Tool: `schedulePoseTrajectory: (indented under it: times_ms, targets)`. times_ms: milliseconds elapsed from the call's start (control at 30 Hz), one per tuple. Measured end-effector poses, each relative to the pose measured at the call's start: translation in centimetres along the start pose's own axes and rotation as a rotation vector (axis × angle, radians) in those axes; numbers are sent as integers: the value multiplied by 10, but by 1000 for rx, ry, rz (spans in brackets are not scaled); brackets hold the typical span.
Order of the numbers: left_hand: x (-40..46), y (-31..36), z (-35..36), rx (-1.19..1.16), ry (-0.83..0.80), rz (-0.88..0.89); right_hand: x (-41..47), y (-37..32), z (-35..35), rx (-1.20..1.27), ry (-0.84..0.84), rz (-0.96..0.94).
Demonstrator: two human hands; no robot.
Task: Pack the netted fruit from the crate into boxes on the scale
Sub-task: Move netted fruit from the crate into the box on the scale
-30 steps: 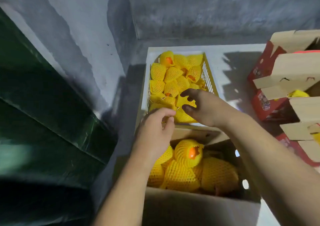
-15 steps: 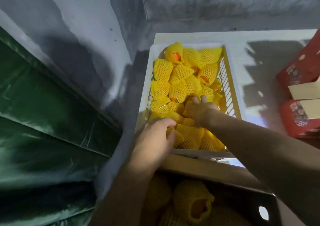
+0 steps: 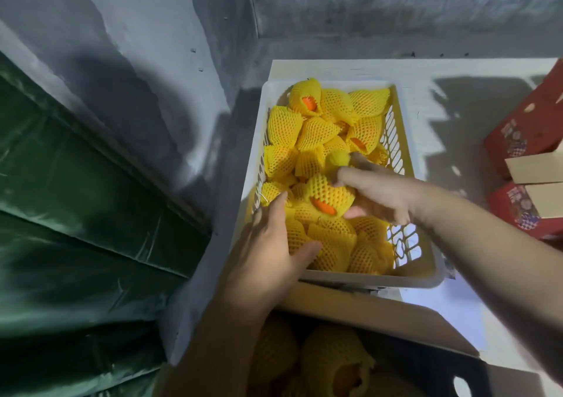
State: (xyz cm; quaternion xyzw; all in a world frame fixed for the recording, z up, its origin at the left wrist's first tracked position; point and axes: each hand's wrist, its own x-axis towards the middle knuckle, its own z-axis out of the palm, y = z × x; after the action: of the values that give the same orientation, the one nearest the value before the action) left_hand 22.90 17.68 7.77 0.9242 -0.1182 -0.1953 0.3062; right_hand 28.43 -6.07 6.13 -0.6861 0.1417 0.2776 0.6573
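Observation:
A white plastic crate point(image 3: 368, 279) holds several oranges in yellow foam nets point(image 3: 313, 128). My right hand point(image 3: 380, 195) grips one netted orange point(image 3: 327, 195) lifted a little above the pile, its orange skin showing at the open end. My left hand point(image 3: 271, 253) reaches into the crate's near left corner, its fingers and thumb around another netted fruit point(image 3: 297, 233). An open cardboard box point(image 3: 374, 308) sits in front of the crate with several netted fruit point(image 3: 332, 357) inside in shadow. The scale is hidden.
The crate stands on a white table point(image 3: 457, 70) against a grey concrete wall point(image 3: 396, 9). Red printed cartons with open flaps point(image 3: 524, 140) stand at the right edge. A dark green sheet point(image 3: 76, 213) covers the left side.
My right hand has closed around one netted orange and raised it off the pile. My left hand moved deeper into the crate's near corner. The view tilted farther forward over the crate.

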Motion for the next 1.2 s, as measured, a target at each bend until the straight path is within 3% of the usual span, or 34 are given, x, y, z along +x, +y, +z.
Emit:
schedulePoseTrajectory:
  times_ms: [67, 100, 233, 367, 467, 567, 633, 700, 767, 833, 933, 1100, 1200]
  targets:
    - [5, 8, 2, -161, 20, 35, -15, 3, 16, 239, -357, -8]
    - [7, 12, 4, -260, 32, 49, -21, 7, 25, 299, -427, -37]
    - [13, 14, 12, -391, 53, 89, -30, 17, 41, 381, -389, -111]
    - [17, 6, 12, -353, 103, 86, -28, 29, 41, 111, -384, -127]
    - [22, -6, 2, -336, 137, 79, -28, 37, 49, 82, -422, -110]
    - [18, -10, 2, -367, 123, 8, -16, 28, 23, -340, -481, -158]
    - [15, -8, 6, -364, 117, -66, 11, 22, 2, -643, -307, -120]
    - [15, -5, 8, -353, 93, -89, 49, 19, -8, -782, 77, -120]
    - [18, -2, 9, -354, 77, -75, 84, 16, -1, -1124, 297, -177]
    - [19, -1, 8, -363, 75, -65, 116, 16, 8, -1472, 284, -224]
    - [19, -1, 6, -382, 80, -72, 149, 15, 12, -1737, 302, -188]
    - [17, -3, 5, -398, 126, -110, 164, 33, 19, -1880, 476, -276]
    - [12, -3, 5, -355, 181, -62, 151, 30, 14, -1853, 459, -411]
